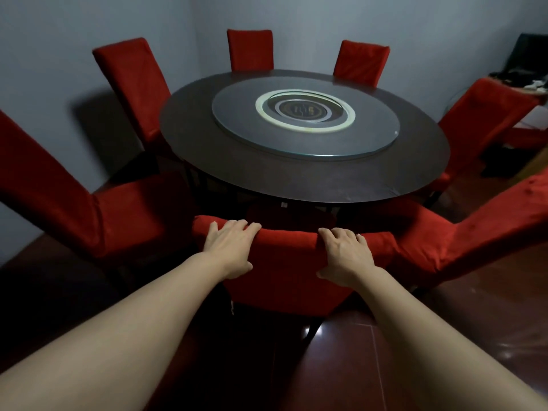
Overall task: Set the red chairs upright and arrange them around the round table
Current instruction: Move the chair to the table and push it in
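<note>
Hands grip the top of the nearest chair (284,262) at the table (305,176), left hand (229,247) and right hand (345,256) curled over its backrest; seven upright chairs ring the table. Next, likely a push inward.

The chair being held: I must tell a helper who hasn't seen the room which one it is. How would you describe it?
Find the round table ringed by red chairs. The chair being held stands at the table's near edge, its back towards the camera. Unlike its neighbours, both hands grip its top edge, the left hand and the right hand.
</note>
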A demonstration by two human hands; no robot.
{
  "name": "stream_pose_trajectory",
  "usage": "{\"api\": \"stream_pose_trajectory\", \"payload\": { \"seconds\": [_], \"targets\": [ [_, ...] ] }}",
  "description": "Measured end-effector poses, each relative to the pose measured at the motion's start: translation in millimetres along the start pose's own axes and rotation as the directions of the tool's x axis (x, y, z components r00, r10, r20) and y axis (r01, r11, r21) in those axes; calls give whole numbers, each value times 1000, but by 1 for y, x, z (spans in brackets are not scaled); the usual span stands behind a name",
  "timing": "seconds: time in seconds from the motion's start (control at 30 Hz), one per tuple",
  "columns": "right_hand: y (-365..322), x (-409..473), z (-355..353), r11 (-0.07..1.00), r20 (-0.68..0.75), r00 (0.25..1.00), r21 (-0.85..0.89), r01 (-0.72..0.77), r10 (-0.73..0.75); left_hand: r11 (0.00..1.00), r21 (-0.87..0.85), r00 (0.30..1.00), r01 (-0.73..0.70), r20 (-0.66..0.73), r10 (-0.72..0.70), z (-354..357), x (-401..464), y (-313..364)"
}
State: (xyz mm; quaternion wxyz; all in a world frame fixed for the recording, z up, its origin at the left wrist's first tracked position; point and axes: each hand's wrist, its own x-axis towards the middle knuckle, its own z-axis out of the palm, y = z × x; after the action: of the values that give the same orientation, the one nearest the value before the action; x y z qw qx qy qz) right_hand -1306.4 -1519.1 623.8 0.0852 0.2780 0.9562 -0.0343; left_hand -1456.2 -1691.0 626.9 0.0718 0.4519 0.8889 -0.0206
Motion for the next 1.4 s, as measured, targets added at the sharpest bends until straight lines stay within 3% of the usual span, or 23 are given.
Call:
{"api": "stream_pose_trajectory", "payload": {
  "seconds": [0.3, 0.53, 0.77, 1.07, 1.4],
  "targets": [
    [-45, -10, -20, 996, 46, 998, 77, 35, -39, 996, -61, 998, 62, -26, -64, -24, -41, -30],
    [-133, -5, -40, 992, 2, 994, 51, 112, -113, 991, -85, 991, 101, -74, -107, -42, -73, -109],
    [-269, 15, -54, 987, 13, 987, 28, 158, -158, 983, -126, 984, 134, -101, -147, -54, -109, -244],
    [-449, 61, -74, 960, 33, 961, 59, 273, -275, 957, -89, 953, 277, -98, -285, -67, -154, -438],
    [-577, 179, -83, 935, -14, 944, 134, 329, -330, 953, -31, 949, 302, -80, -304, -71, -107, -589]
  ]
}}
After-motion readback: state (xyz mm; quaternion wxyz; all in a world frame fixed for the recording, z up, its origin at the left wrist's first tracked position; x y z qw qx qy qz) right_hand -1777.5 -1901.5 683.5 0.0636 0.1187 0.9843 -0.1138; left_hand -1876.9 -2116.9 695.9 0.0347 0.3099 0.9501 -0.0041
